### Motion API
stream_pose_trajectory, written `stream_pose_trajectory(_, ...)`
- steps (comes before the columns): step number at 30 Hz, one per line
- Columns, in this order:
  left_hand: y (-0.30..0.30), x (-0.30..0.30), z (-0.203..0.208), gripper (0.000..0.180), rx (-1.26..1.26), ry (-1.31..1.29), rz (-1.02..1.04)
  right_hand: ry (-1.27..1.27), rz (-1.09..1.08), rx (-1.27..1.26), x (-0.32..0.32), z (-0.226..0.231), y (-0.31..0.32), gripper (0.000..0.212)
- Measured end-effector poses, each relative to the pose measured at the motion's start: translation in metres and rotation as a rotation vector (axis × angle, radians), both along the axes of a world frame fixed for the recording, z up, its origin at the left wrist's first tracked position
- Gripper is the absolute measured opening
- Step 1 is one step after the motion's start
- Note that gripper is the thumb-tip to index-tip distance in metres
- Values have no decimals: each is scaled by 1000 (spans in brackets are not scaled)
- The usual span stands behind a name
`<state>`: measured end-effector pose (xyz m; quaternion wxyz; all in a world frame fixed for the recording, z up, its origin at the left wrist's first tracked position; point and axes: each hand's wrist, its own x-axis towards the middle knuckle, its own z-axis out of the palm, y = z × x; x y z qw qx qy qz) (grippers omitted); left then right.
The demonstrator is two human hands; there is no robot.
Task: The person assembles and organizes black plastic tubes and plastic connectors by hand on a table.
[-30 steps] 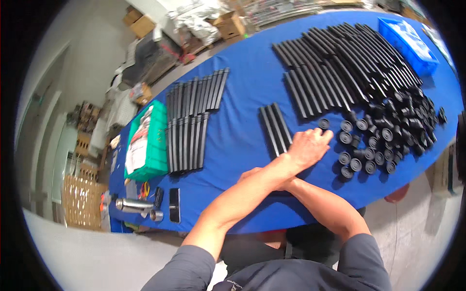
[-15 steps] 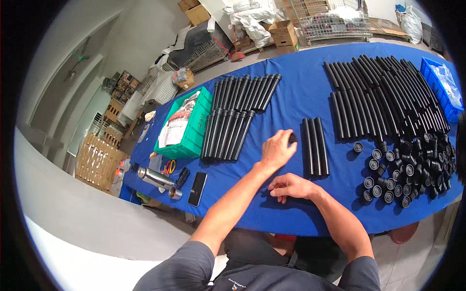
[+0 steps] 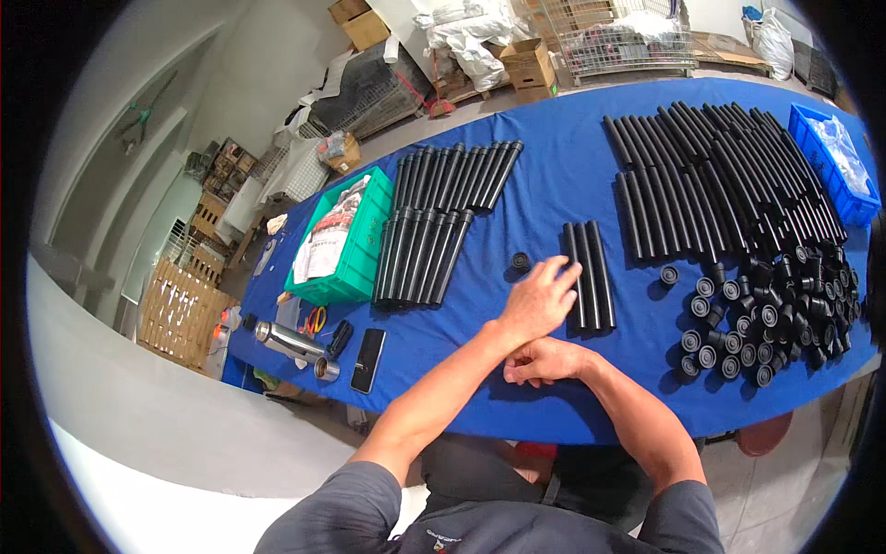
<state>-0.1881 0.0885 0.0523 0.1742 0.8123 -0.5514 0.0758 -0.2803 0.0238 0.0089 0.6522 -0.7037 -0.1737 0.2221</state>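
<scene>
My left hand (image 3: 543, 297) is open, its fingers spread and reaching the leftmost of three black tubes (image 3: 592, 282) lying side by side on the blue cloth. A round black cap (image 3: 520, 261) sits just beyond its knuckles. Below it, crossing under the left wrist, my right hand (image 3: 552, 359) is closed with curled fingers near the cloth. What those fingers hold, if anything, is hidden. To the left lie two rows of black tubes with collared ends (image 3: 425, 254). Rows of plain black tubes (image 3: 678, 212) and a heap of black caps (image 3: 771, 319) cover the right side.
A green crate (image 3: 367, 249) with papers stands at the left. Near it are a steel flask (image 3: 288, 340), scissors (image 3: 316, 319) and a phone (image 3: 368, 360). A blue bin (image 3: 835, 166) with clear plastic stands far right. The blue cloth (image 3: 554, 138) covers the table.
My left hand has moved right, from beside the single cap to the three tubes, leaving the cap on the cloth. My right hand stays low, now partly under the left wrist.
</scene>
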Motion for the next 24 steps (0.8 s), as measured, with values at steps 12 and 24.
stream_pose_trajectory(12, -1, 22, -17, 44, 134, 286, 181, -58, 30, -40, 0, 2, 4, 24)
stream_pose_trajectory(24, -14, 41, -36, 79, 33, 342, 495, -160, 45, -8, 4, 7, 13, 24)
